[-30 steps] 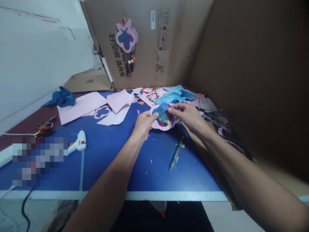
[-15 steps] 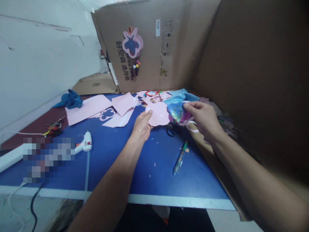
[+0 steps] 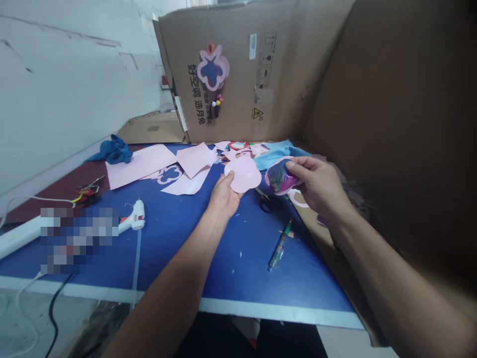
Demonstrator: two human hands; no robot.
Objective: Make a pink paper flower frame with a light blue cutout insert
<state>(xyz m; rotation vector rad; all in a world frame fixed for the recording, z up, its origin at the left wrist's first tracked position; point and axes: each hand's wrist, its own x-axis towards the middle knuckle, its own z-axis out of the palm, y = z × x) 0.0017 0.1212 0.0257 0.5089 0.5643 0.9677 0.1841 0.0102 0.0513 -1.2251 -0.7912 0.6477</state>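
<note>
Between the thumb and fingers of my left hand (image 3: 224, 195) is a plain pink flower-shaped paper cutout (image 3: 245, 173). My right hand (image 3: 316, 181) pinches a second piece, a pink-edged cutout with a shiny blue and purple face (image 3: 278, 177). A small gap separates the two pieces, both held above the table. Below them lie black-handled scissors (image 3: 269, 203), their blades partly hidden. A pen with a green end (image 3: 280, 244) rests nearer the table's front edge.
A white glue gun (image 3: 137, 216) lies on the blue table (image 3: 171, 248) at left. Pink paper sheets (image 3: 143, 164), scraps and blue cloth (image 3: 274, 155) are at the back. A finished-looking flower ornament (image 3: 213, 69) hangs on the cardboard wall (image 3: 238, 114). Cardboard also stands at right.
My right hand has drawn the shiny cutout away from the plain pink one, which it overlapped or touched before. The view has shifted slightly.
</note>
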